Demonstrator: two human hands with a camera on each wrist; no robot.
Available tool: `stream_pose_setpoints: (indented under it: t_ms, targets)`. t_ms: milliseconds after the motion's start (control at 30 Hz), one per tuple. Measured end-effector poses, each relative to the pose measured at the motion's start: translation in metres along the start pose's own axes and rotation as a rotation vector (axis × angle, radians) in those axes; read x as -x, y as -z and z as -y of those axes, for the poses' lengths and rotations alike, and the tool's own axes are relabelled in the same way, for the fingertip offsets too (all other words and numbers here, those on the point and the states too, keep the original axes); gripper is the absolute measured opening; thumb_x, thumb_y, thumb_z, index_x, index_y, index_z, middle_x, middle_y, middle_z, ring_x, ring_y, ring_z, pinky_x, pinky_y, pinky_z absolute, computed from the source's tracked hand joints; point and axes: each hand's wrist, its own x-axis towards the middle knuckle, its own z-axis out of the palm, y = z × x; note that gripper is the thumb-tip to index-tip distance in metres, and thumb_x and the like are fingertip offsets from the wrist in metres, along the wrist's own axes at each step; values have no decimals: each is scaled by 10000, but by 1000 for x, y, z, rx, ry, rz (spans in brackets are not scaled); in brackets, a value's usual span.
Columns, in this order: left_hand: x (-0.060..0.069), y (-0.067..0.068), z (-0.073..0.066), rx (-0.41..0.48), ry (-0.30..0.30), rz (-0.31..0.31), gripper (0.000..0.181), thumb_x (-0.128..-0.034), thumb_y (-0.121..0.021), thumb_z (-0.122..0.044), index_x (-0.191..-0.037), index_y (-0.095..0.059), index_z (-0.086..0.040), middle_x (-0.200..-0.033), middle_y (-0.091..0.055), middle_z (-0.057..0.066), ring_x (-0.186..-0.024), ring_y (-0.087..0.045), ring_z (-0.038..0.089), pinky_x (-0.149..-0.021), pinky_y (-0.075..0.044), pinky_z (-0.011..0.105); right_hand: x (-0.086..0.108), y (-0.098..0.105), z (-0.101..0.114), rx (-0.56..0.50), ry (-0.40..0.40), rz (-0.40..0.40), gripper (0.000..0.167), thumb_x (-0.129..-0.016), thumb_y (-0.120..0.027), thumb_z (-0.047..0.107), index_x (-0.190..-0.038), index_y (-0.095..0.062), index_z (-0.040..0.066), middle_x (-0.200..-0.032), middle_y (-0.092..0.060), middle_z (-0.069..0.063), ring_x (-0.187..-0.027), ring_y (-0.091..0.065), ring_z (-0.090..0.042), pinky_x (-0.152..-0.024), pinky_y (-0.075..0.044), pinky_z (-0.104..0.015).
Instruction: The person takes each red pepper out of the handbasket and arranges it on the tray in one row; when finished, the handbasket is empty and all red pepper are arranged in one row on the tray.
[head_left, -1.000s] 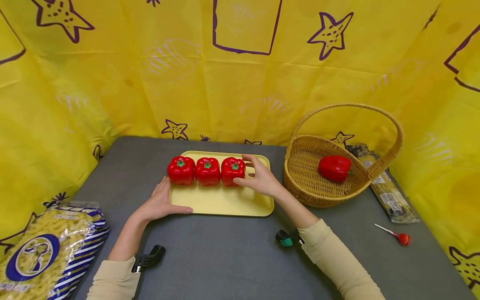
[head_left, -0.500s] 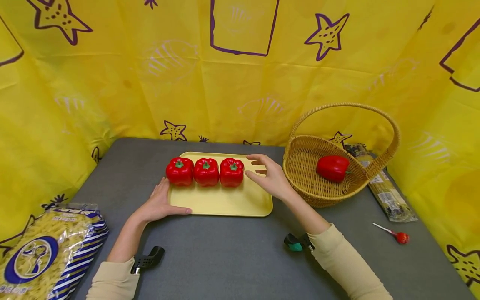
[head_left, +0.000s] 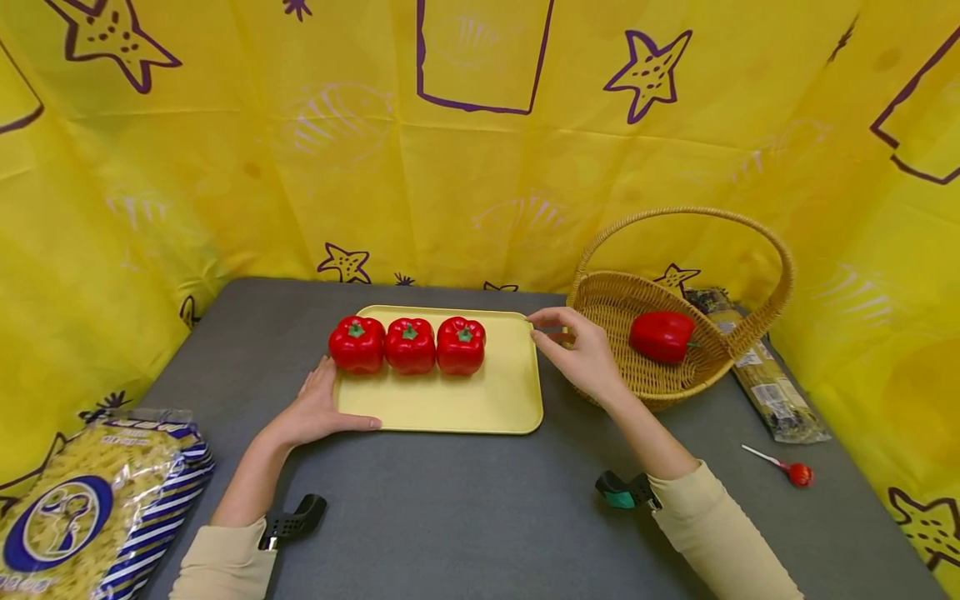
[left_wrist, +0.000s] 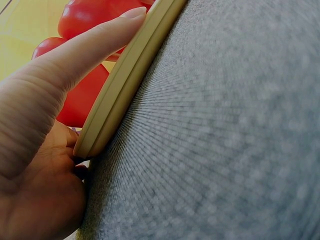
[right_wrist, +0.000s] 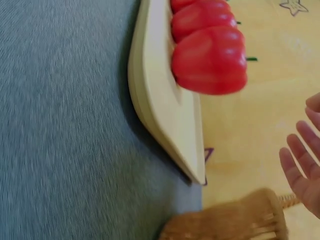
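Observation:
On a pale yellow tray [head_left: 442,408], three red bell peppers stand in a row along the back left: a left one [head_left: 357,344], a middle one [head_left: 410,346] and a right one [head_left: 461,346]. My left hand [head_left: 318,408] rests at the tray's front left corner, its thumb along the front rim and its fingers by the left side. In the left wrist view the thumb [left_wrist: 85,50] touches the rim. Holding nothing, my right hand [head_left: 581,350] hovers between the tray's right end and the wicker basket [head_left: 611,367], fingers loosely bent.
Inside the basket lies another red bell pepper [head_left: 663,337], on its side; the tall handle arches over it. Behind the basket's right side is a clear packet [head_left: 772,392]. A red lollipop [head_left: 799,474] lies at the right, and a pasta bag [head_left: 97,508] at the front left.
My right hand has let go of the right bell pepper and moved rightward off the tray toward the basket. The left hand has stayed at the tray's corner.

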Motion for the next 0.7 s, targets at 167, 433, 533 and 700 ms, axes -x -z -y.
stream_pose_setpoints:
  t_ms: [167, 433, 533, 700]
  targets:
    - [0, 0, 0, -3, -2, -2, 1298, -667, -852, -480, -1538, -18, 1, -1566, -93, 277, -1417, -18, 499, -1088, -3, 689, 4, 16, -3, 43, 11, -57, 175, -903, -705, 141, -1077, -702, 116, -1061, -670, -63, -993, -619, -257, -868, -521, -505]
    - [-1, 0, 1, -13, -6, -6, 1293, -671, -853, -477, -1536, -21, 2, -1562, -100, 281, -1415, -38, 492, -1087, -15, 689, 11, 39, -14, 135, 1, -108, 189, -899, -699, 136, -1084, -702, 94, -1074, -677, -76, -1007, -615, -258, -887, -513, -489]
    - [-1, 0, 0, -11, -11, -6, 1290, -669, -854, -474, -1537, -24, -2, -1562, -102, 279, -1415, -40, 491, -1087, -16, 689, 15, 48, -20, 186, 7, -107, 219, -894, -704, 128, -1106, -690, 79, -1093, -667, -101, -1034, -597, -274, -890, -498, -504]
    - [-1, 0, 0, -11, -6, -4, 1290, -670, -854, -472, -1539, -24, -4, -1566, -94, 278, -1418, -31, 492, -1086, -14, 691, 22, 63, -30, 306, 19, -85, 307, -873, -723, 108, -1171, -659, 73, -1143, -641, -120, -1043, -573, -296, -823, -473, -474]
